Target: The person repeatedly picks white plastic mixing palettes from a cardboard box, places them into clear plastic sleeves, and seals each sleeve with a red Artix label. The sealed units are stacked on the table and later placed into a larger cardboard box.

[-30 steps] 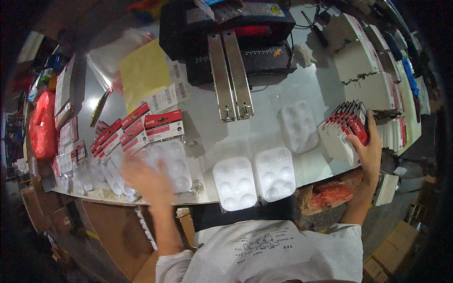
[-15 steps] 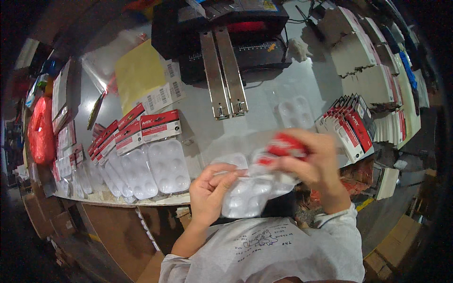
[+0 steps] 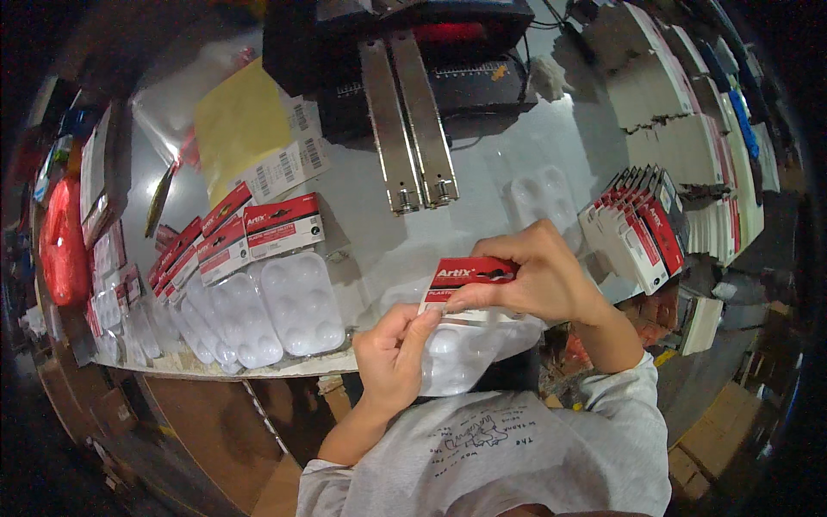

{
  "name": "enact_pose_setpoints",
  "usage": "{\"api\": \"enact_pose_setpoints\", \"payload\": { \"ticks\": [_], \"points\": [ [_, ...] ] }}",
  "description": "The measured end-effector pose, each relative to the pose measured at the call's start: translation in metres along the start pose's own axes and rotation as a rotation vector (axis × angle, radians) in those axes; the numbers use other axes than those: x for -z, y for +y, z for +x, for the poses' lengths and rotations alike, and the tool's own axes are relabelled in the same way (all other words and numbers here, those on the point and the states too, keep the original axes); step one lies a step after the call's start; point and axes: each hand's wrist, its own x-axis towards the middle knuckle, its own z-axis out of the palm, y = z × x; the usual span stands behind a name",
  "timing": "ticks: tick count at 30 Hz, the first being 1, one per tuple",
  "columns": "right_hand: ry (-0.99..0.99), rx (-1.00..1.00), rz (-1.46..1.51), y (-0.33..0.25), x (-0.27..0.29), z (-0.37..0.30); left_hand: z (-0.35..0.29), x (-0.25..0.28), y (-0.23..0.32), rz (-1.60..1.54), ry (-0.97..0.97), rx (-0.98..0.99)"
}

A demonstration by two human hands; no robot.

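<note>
In front of my body, a white plastic paint palette (image 3: 452,353) in a clear bag hangs below my fingers. A red and white header card (image 3: 457,277) lies across the bag's top edge. My left hand (image 3: 388,358) pinches the card's left lower corner and the bag, thumb on top. My right hand (image 3: 541,271) grips the card's right part, with its thumb pressed on the front. Whether the card is folded over the bag's edge, I cannot tell. Beyond my right hand, another white palette (image 3: 541,198) lies on the table.
Several carded palettes (image 3: 301,303) overlap at the table's left front edge. A black machine (image 3: 474,90) with two metal bars (image 3: 419,129) stands at the back. At right are a fanned pile of header cards (image 3: 633,233) and tall card stacks (image 3: 676,155). Yellow paper (image 3: 241,129) lies back left.
The header card, blurred in my right hand before, has come down and left onto the bag's top. My left hand has shifted up to pinch its corner.
</note>
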Motion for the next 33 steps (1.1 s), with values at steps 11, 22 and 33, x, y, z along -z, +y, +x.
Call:
{"api": "enact_pose_setpoints", "payload": {
  "ticks": [11,22,33],
  "points": [
    [-0.104,-0.452,0.552,0.029,-0.002,-0.031,0.008,0.002,-0.02,-0.173,0.257,-0.02],
    [-0.017,-0.49,0.851,0.024,-0.018,-0.023,0.012,-0.002,-0.01,-0.019,0.278,-0.048],
    [0.286,-0.428,0.955,0.053,-0.039,0.02,0.078,-0.003,-0.034,0.022,0.264,-0.169]
  ]
}}
